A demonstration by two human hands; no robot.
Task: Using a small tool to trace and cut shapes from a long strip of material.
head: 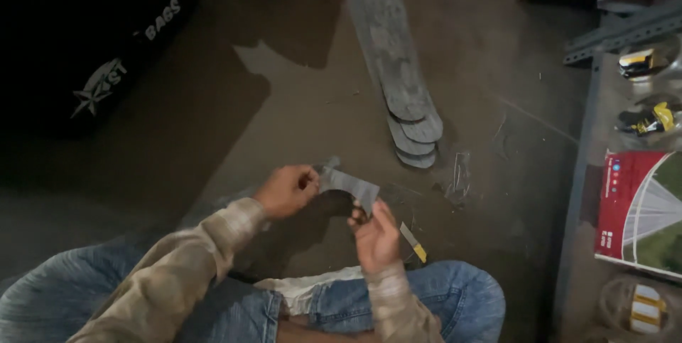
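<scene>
Denim knees point(426, 293) are framing the view; just beyond, the right hand point(375, 235) is pinching the lower end of a grey strip point(349, 185) — its long axis running up-left to the left hand point(288, 190), which is gripping the other end. Farther off, similar strips point(412, 126) are lying stacked on the floor point(312, 101).

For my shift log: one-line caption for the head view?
Both hands, left and right, hold a grey strip above a dusty floor.
</scene>
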